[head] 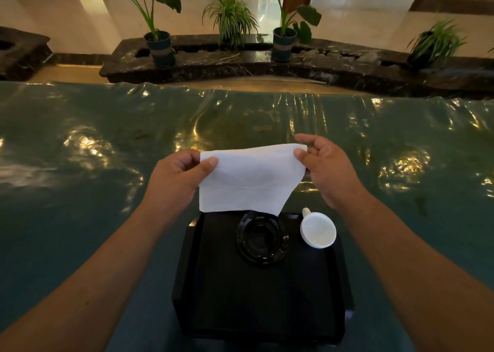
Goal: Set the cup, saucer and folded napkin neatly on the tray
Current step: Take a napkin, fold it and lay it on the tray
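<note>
fingers [211, 162] on my left hand [175, 180] are pinched on the top left corner of the napkin [246, 180], thumb in front and the rest curled behind it. my right hand [324, 167] does the same at the top right corner, thumb and forefinger closed on the edge. so both hands hold the white napkin up in the air, spread out flat between them, with its lower edge hanging just over the far rim of the tray [213, 285]. it looks opened out right now, with one faint crease line across the lower part, and the bottom right corner sags to a point.

below that, the black tray sits on the tabletop [80, 151], which has a shiny, wrinkled green plastic cover. the black saucer [263, 238] lies on the tray near its far edge, around the middle. the white cup [318, 229] is upright at the tray's far right corner, just beside the saucer and not on it, handle pointing away from me. can't tell if it's fully inside the tray's rim.

past the tabletop there's a dark marble ledge [240, 60] with potted plants [157, 39].
</note>
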Action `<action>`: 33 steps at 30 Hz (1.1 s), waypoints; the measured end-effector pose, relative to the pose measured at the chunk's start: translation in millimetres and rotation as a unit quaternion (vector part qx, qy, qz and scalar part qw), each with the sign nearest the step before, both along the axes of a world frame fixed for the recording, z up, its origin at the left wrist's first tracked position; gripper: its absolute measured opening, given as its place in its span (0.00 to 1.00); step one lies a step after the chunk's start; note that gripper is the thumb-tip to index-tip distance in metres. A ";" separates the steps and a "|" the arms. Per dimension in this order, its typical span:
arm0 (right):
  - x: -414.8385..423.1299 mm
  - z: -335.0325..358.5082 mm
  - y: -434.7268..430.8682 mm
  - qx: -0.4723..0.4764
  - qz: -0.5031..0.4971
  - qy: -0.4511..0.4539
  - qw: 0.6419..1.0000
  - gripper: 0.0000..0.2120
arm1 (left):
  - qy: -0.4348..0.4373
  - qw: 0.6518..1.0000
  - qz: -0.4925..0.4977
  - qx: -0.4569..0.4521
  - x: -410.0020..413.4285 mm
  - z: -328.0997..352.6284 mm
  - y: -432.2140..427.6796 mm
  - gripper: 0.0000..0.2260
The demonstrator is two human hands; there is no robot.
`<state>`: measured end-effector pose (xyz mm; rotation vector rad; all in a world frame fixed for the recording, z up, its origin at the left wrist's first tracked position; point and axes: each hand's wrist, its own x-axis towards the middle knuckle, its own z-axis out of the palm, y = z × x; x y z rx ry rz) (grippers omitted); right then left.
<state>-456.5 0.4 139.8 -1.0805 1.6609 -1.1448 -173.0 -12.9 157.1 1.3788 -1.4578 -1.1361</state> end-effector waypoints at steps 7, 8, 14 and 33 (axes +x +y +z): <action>9.4 9.2 0.2 -0.046 -0.020 0.148 0.988 0.08 | -0.003 1.000 -0.008 -0.030 1.1 12.9 9.5 0.03; 10.0 9.6 0.5 -0.052 -0.024 0.152 0.987 0.07 | -0.002 0.999 -0.009 -0.033 0.9 14.9 10.4 0.04; 18.6 3.0 6.0 -0.024 -0.044 0.006 0.999 0.10 | 0.086 0.996 0.012 0.016 -3.0 29.2 10.9 0.06; 53.9 -28.5 27.6 0.151 0.037 -0.302 0.940 0.12 | 0.187 0.941 -0.019 0.282 24.7 -29.6 1.2 0.41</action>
